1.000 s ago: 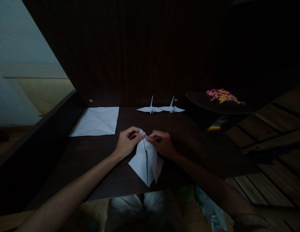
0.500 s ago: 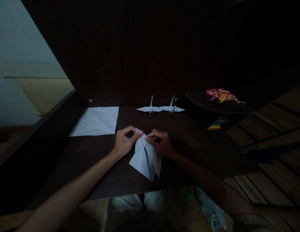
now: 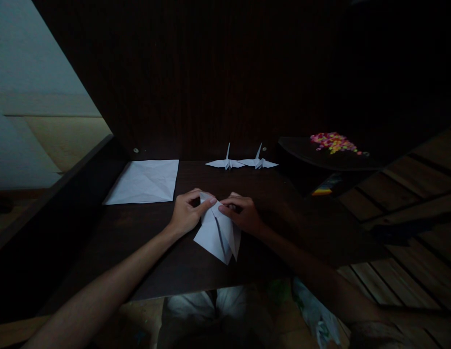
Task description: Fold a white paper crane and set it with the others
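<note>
Between my hands is a partly folded sheet of white paper (image 3: 212, 240), its loose flaps pointing down toward me with a dark gap between them. My left hand (image 3: 191, 209) pinches its upper left edge, thumb on top. At the upper right edge, my right hand (image 3: 243, 212) grips it with thumb and curled fingers. Two white paper cranes, a left one (image 3: 227, 164) and a right one (image 3: 259, 164), stand side by side at the back of the dark desk (image 3: 167, 271). A flat creased white sheet (image 3: 147, 182) lies at the back left.
A dark rounded shelf (image 3: 298, 148) at the right carries a heap of small colourful pieces (image 3: 334, 142). A dark side board (image 3: 65, 194) borders the desk on the left, and a tall dark panel (image 3: 196, 82) rises behind. Slatted wood (image 3: 410, 252) lies at the right.
The folded paper has shifted slightly up and left at its top, and its lower tips have risen a little. Both hands keep their grip in nearly the same place.
</note>
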### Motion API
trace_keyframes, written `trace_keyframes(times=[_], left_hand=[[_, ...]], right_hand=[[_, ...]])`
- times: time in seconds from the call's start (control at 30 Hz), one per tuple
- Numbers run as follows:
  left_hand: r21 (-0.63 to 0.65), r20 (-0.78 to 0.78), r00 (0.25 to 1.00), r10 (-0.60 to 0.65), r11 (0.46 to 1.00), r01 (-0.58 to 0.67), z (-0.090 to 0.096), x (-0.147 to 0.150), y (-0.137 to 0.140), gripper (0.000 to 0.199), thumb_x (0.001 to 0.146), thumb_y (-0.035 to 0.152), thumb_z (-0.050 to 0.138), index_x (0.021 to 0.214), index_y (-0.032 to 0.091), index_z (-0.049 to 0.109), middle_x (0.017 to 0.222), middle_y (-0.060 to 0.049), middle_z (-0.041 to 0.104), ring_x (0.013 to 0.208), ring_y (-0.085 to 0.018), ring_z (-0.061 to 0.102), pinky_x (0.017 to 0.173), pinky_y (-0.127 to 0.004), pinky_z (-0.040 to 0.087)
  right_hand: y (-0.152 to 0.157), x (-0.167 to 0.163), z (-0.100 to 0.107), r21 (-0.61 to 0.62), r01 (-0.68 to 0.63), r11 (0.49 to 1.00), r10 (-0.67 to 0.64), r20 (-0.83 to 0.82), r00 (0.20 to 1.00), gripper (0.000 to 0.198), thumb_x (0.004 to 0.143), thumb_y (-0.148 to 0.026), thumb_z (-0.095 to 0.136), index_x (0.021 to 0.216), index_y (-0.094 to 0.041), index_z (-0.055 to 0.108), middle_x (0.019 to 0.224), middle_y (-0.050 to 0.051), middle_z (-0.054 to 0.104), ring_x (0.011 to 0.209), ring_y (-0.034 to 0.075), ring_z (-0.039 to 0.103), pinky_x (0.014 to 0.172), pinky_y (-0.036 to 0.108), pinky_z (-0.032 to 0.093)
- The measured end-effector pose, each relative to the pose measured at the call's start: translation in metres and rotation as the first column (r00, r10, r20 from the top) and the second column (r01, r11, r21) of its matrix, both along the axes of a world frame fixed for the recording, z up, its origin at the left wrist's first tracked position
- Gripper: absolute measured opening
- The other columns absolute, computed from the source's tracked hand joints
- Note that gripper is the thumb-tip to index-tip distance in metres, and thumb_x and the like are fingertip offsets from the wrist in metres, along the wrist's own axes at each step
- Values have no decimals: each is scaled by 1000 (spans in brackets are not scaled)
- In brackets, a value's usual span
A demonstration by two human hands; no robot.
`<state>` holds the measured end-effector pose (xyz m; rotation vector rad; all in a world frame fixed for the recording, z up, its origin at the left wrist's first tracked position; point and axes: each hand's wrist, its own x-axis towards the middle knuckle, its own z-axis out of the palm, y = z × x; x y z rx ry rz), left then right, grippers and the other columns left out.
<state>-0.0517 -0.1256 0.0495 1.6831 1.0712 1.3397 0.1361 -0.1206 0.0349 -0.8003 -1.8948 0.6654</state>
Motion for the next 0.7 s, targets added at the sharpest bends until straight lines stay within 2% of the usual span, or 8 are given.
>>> trace_keyframes(times=[0.13,0.43,0.6,0.7], left_hand=[[18,23,998,60,998,-61,-1,-2,2,14,75,30,72,76,17,74,76,-5,70,73,-18,63,65,-26,47],[37,7,999,31,999,-31,-5,0,1,14,77,30,71,78,16,74,76,-4,69,72,-17,63,65,-26,47],[26,-4,999,34,999,-34,-5,-1,2,16,78,31,70,78,15,73,79,-5,69,74,-17,62,69,-27,48],[-33,4,1000,13,999,-12,-6,-2,6,22,77,36,70,82,14,71,81,-5,69,76,-18,62,70,-28,49]], right_hand=[[3,1,0,37,-20,999,20,-18,1000,13,84,-26,64,76,-18,70,73,4,66,69,15,57,65,30,44],[5,2,-6,7,-8,1000,9,-98,995,19,80,-28,69,65,-17,64,70,1,57,61,11,53,55,25,41],[4,0,-7,-75,1,997,-10,-122,992,18,80,-29,68,67,-17,65,73,2,56,62,11,52,50,24,38],[6,-1,-10,-130,41,991,-61,-152,986,17,79,-30,69,67,-17,66,75,2,56,67,13,55,51,24,40]])
